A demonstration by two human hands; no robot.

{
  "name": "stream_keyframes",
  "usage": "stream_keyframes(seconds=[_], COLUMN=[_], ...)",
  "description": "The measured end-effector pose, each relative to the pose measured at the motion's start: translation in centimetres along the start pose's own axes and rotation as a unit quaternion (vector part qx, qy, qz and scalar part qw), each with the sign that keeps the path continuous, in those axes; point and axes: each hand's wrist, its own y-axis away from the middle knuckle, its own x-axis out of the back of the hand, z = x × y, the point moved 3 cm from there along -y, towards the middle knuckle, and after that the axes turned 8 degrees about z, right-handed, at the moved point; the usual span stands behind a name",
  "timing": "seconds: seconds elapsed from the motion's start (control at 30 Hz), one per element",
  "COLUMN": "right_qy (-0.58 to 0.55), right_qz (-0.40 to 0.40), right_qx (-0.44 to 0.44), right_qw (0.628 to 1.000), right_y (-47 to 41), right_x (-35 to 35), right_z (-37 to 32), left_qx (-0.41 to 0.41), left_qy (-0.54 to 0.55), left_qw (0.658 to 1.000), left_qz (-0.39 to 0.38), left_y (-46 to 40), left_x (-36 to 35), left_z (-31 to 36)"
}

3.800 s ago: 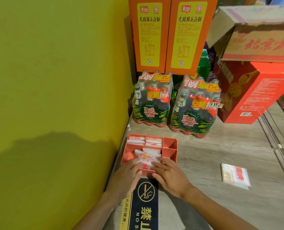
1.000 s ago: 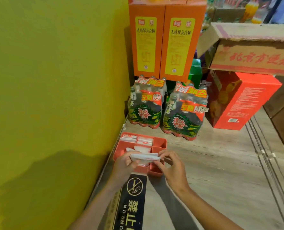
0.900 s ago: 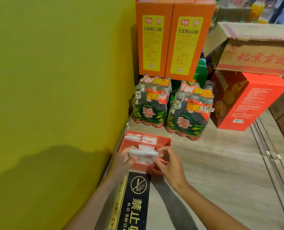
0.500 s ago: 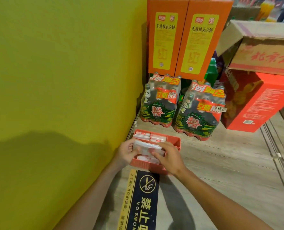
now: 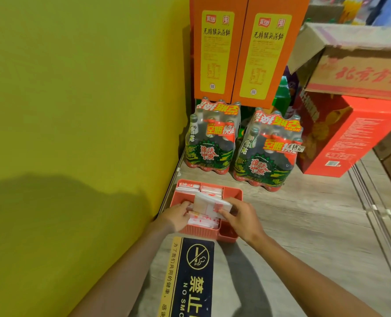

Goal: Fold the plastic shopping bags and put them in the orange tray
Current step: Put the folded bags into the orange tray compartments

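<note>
Head view: two hands hold a folded bag over an orange tray.
Left hand [image 5: 177, 216] and right hand [image 5: 241, 216] pinch opposite ends of the folded bag [image 5: 209, 203], just above the orange tray [image 5: 233, 194].

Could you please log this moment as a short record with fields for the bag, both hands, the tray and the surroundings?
bag in hand: folded plastic bag, held over the tray
left hand: grips the bag's left end
right hand: grips the bag's right end
orange tray: on the wooden floor by the yellow wall
tray contents: folded bags in several compartments
behind tray: two bottle packs
</note>
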Motion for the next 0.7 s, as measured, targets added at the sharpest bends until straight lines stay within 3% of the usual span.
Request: stream_keyframes(seconds=[0.17, 0.37, 0.6, 0.7], right_qy=[0.009, 0.004, -0.01, -0.035], right_qz=[0.011, -0.005, -0.038, -0.025], right_qx=[-0.008, -0.001, 0.002, -0.007], right_qw=[1.0, 1.0, 0.999, 0.999], right_y=[-0.2, -0.1, -0.2, -0.4], right_x=[0.4, 0.2, -1.7, -2.2], right_z=[1.0, 1.5, 1.0, 0.8], left_qx=[0.018, 0.065, 0.067, 0.07], left_qy=[0.003, 0.156, 0.17, 0.124], left_qw=[1.0, 0.986, 0.983, 0.988], left_qz=[-0.019, 0.009, 0.034, 0.057], left_y=[-1.3, -1.5, -2.0, -3.0], left_x=[0.2, -0.3, -0.6, -1.0], left_z=[0.5, -0.5, -1.4, -1.4])
